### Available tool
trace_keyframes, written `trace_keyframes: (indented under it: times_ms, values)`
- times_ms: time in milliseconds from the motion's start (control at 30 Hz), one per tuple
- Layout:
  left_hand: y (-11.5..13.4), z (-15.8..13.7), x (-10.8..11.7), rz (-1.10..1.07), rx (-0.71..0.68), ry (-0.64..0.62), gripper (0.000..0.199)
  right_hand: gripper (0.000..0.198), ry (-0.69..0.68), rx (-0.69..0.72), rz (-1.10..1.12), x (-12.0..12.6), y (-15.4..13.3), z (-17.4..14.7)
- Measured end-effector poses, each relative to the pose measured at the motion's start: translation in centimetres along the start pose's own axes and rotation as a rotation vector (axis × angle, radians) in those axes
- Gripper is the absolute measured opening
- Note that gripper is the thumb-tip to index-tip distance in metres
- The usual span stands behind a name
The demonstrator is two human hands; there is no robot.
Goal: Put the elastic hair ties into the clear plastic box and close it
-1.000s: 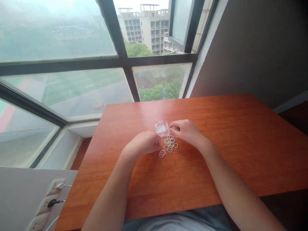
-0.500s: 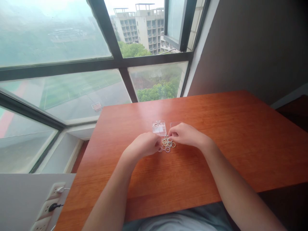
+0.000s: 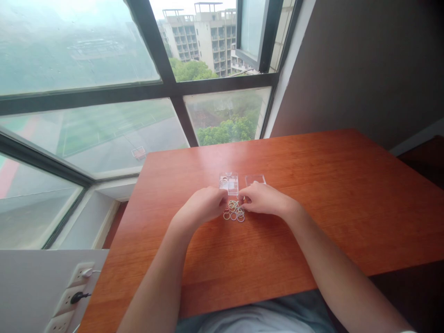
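A small pile of pale, thin rings point(image 3: 233, 216), some white and some yellowish, lies on the wooden table between my hands. My left hand point(image 3: 207, 204) is at the pile's left edge with its fingers curled closed, and whatever they hold is hidden. My right hand point(image 3: 265, 199) is closed too, its fingertips at the right side of the rings; I cannot make out what is in them. Just beyond the pile stands a clear plastic box point(image 3: 233, 188) with a few rings in its far left part. Behind my right hand lies a clear lid-like piece point(image 3: 260, 177), partly covered.
The reddish-brown table point(image 3: 312, 175) reaches to a dark-framed window point(image 3: 176, 90) at the back and left. A grey wall point(image 3: 357, 69) rises on the right. Power sockets point(image 3: 67, 300) with plugs are at lower left.
My right hand has come down and slightly left to the rings, uncovering more of the clear lid-like piece. The pile has shifted left, and my left hand has moved slightly left.
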State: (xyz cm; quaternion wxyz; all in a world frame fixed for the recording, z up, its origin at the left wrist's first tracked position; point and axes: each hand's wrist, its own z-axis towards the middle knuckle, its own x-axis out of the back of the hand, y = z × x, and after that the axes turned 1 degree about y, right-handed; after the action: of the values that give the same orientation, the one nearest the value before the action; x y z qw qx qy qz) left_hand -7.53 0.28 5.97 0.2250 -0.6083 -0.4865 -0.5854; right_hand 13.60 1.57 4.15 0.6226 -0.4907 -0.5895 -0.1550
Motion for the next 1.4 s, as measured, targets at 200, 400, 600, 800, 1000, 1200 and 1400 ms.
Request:
trace_keyframes:
  times_ms: [200, 400, 600, 800, 1000, 1200, 1400]
  values:
    - [-0.3, -0.1, 0.1, 0.010, 0.018, 0.006, 0.014, 0.018, 0.041, -0.046, 0.031, 0.8, 0.5, -0.2]
    - [-0.2, -0.1, 0.2, -0.008, 0.027, 0.007, 0.014, 0.018, 0.088, -0.022, 0.011, 0.5, -0.3, 0.0]
    - [-0.1, -0.2, 0.9, -0.022, 0.009, 0.055, 0.015, 0.015, 0.063, 0.006, -0.055, -0.2, -0.6, 0.2]
    - [-1.0, 0.0, 1.4, -0.067, 0.022, 0.210, 0.020, 0.015, 0.062, 0.009, -0.082, -0.4, -0.5, 0.3]
    - [-2.3, 0.6, 0.4, -0.082, 0.028, 0.181, 0.022, 0.013, 0.054, -0.015, -0.065, -0.4, -0.5, 0.3]
    - [-2.3, 1.0, -0.3, -0.057, -0.019, 0.153, 0.019, 0.014, 0.015, -0.027, -0.074, -0.4, -0.2, 0.2]
    - [-2.1, 1.0, -0.3, -0.040, -0.046, 0.135, 0.019, 0.013, 0.025, -0.015, -0.096, -0.4, -0.1, 0.2]
